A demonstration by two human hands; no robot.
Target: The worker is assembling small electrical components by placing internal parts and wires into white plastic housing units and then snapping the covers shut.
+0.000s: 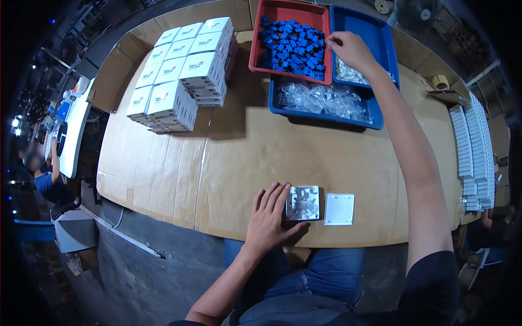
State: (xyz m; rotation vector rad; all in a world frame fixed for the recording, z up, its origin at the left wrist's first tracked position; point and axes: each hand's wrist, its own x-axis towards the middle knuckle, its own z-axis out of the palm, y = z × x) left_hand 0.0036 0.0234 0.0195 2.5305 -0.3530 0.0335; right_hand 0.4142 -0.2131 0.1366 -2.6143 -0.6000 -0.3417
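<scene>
My left hand [270, 217] lies flat on the cardboard-covered table [228, 157] at its near edge, fingers spread, thumb touching a square grey-white plate part [303, 203]. A plain white square cover [339, 209] lies just right of that part. My right hand [352, 50] is stretched far out, fingertips at the right rim of a red tray [256, 38] filled with small blue parts [293, 46]; whether it pinches one I cannot tell. Beside and below the red tray stands a blue tray [375, 32] holding clear plastic bags [323, 100].
A block of stacked white boxes [182, 70] fills the far left of the table. Rows of white flat parts [474, 152] line the right edge, with a tape roll [440, 82] beyond. Another person [46, 176] sits at far left.
</scene>
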